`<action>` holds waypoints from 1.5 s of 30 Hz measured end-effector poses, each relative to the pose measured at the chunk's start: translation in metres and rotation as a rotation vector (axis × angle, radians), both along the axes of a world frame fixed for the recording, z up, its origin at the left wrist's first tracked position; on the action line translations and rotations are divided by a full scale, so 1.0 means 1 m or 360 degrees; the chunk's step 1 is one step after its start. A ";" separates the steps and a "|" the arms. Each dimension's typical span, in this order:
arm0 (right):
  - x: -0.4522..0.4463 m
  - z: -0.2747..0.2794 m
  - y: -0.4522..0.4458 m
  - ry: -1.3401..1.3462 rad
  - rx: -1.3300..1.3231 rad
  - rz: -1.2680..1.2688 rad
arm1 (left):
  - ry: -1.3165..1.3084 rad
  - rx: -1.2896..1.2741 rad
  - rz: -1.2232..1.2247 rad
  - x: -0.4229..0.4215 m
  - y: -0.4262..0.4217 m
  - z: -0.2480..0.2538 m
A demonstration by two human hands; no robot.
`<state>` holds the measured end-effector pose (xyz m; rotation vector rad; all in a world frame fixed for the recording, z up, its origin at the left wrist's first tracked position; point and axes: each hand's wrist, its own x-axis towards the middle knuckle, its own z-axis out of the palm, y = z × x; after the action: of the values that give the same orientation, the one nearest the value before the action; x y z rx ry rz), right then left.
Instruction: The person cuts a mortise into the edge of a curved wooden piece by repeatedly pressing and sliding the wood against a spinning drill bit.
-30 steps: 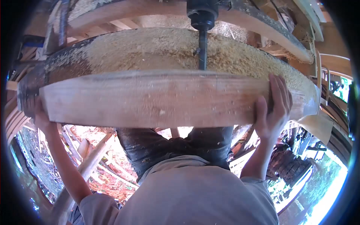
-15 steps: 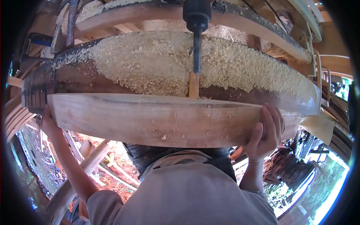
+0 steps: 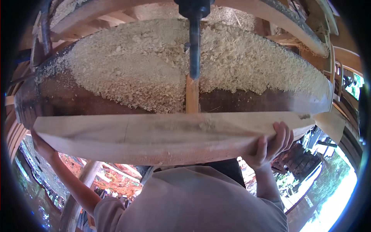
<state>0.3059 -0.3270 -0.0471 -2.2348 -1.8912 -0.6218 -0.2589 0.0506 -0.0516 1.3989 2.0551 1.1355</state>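
Observation:
A long, thick wooden plank point(image 3: 154, 141) spans the view in front of my torso, its pale upper face and near side both showing. My left hand point(image 3: 42, 147) is wrapped round its left end, with most of the fingers hidden behind the wood. Toward the right end, my right hand point(image 3: 272, 146) grips the near side, the thumb apart from the curled fingers. Just beyond the plank's far edge stands a narrow upright wood strip point(image 3: 192, 96), below a dark metal spindle point(image 3: 194, 50) that hangs from above. I cannot tell whether strip and plank touch.
Behind the plank lies a dark worktable point(image 3: 89, 98) heaped with pale wood shavings point(image 3: 135, 62). A curved timber beam point(image 3: 286, 27) crosses beyond it. A round pole point(image 3: 87, 174) slants at lower left, and stacked scrap wood point(image 3: 299, 162) sits at lower right.
The plank has rolled so more of its upper face shows, and it sits lower in view. Both hands have moved with it, still holding on. The camera view has shifted too.

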 end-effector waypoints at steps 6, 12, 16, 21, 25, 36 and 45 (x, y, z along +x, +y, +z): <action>-0.007 -0.042 -0.012 -0.0150 0.0426 -0.0117 | 0.0898 0.0581 -0.0325 -0.068 -0.020 -0.019; -0.009 -0.046 -0.014 -0.0172 0.0461 -0.0171 | 0.1233 0.0543 -0.0269 -0.087 -0.015 -0.020; -0.008 -0.046 -0.009 -0.0189 0.0474 -0.0183 | 0.1348 0.0522 -0.0265 -0.094 -0.018 -0.020; -0.007 -0.042 -0.006 -0.0187 0.0474 -0.0149 | 0.1355 0.0513 -0.0232 -0.081 -0.022 -0.020; -0.007 -0.024 -0.003 -0.0173 0.0281 -0.0112 | 0.1697 0.0457 -0.0286 -0.049 -0.021 -0.010; 0.011 0.035 0.061 0.0427 -0.0230 -0.0002 | -0.0424 0.0138 0.0412 0.056 0.016 0.007; 0.021 0.036 0.089 0.0365 -0.0213 0.0033 | -0.0722 0.0176 0.0408 0.091 0.018 0.014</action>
<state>0.3267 -0.2384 -0.0114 -2.2494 -1.8868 -0.2289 -0.1675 0.0690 -0.0380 0.8306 1.8915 1.5291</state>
